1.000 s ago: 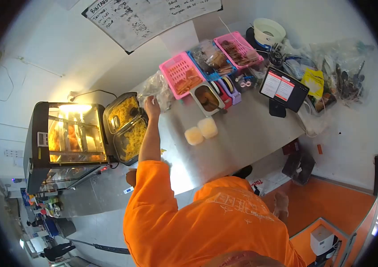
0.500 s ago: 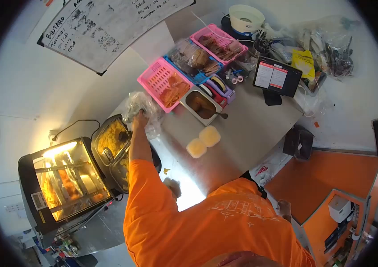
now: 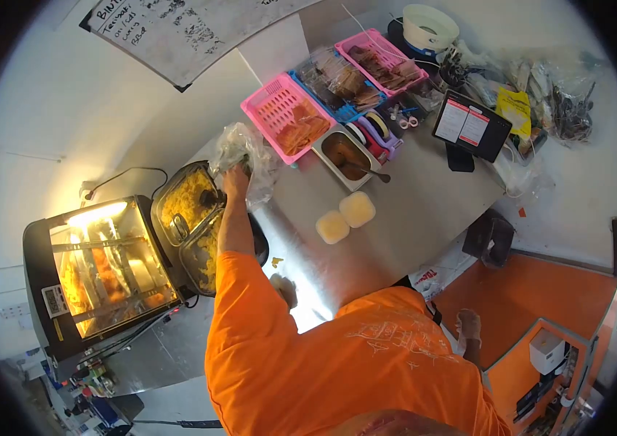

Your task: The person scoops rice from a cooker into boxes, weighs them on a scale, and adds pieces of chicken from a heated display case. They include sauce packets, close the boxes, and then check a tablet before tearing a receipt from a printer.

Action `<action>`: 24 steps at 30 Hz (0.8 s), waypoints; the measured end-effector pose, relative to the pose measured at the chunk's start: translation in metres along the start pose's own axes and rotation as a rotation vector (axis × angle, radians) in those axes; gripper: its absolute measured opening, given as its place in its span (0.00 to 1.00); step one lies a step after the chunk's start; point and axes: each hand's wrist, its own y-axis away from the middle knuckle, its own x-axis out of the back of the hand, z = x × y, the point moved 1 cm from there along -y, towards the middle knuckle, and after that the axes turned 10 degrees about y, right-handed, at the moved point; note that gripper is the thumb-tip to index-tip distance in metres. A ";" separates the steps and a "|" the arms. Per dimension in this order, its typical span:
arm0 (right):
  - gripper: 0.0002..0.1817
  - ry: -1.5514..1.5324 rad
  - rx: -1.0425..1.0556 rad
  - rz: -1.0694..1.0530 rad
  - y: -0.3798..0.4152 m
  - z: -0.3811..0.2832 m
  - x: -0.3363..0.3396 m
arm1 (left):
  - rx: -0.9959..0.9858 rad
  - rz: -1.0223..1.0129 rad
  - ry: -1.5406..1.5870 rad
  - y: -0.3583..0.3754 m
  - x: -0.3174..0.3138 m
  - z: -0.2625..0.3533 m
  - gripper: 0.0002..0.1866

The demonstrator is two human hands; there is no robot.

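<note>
My left hand (image 3: 236,180) reaches into a crumpled clear plastic bag (image 3: 256,185) at the table's left side. The film hides its fingers, so their grip does not show. My right hand (image 3: 469,325) is low beside my body, over the orange floor. Something thin and translucent, like a plastic glove, seems to cover it, and its fingers are too small to read. Two pale, rounded square pieces, a nearer one (image 3: 333,227) and a farther one (image 3: 357,210), lie side by side on the steel table (image 3: 424,211).
Left of my arm stand an open cooker (image 3: 191,192) with yellow food and a lit warming cabinet (image 3: 108,269). Behind are a sauce pan (image 3: 344,156) with a ladle (image 3: 381,176), a pink basket (image 3: 268,109), and a tablet (image 3: 472,125). A dark bin (image 3: 488,238) stands on the right.
The camera view has shifted, so the table items appear farther right and higher. My left hand stays at the plastic bag. My right hand has come up slightly and shows more of its translucent covering.
</note>
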 end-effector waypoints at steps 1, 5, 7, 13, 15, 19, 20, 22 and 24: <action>0.12 0.095 0.106 0.014 -0.014 0.022 -0.003 | 0.005 0.061 0.007 0.005 0.003 0.000 0.16; 0.12 0.355 0.224 0.016 -0.026 0.043 -0.003 | 0.006 0.213 0.126 0.004 0.034 0.005 0.13; 0.11 0.385 0.164 -0.028 -0.024 0.040 -0.002 | 0.114 0.133 0.472 0.010 0.068 0.012 0.11; 0.11 0.712 0.366 -0.056 -0.041 0.015 0.009 | 0.219 0.129 1.374 0.052 0.122 -0.001 0.15; 0.10 1.611 0.995 0.191 -0.055 -0.019 0.006 | 0.156 0.110 1.362 0.086 0.152 0.020 0.18; 0.11 0.505 1.025 0.146 0.008 -0.189 -0.024 | 0.058 0.113 1.404 0.191 0.203 0.084 0.14; 0.09 0.315 0.976 0.062 0.005 -0.211 -0.042 | 0.033 0.122 1.409 0.227 0.207 0.105 0.14; 0.09 0.135 0.937 -0.289 0.045 -0.276 -0.075 | 0.031 0.068 1.447 0.289 0.185 0.127 0.14; 0.12 -0.044 0.932 -0.607 0.101 -0.320 -0.109 | 0.075 0.059 1.384 0.361 0.162 0.169 0.12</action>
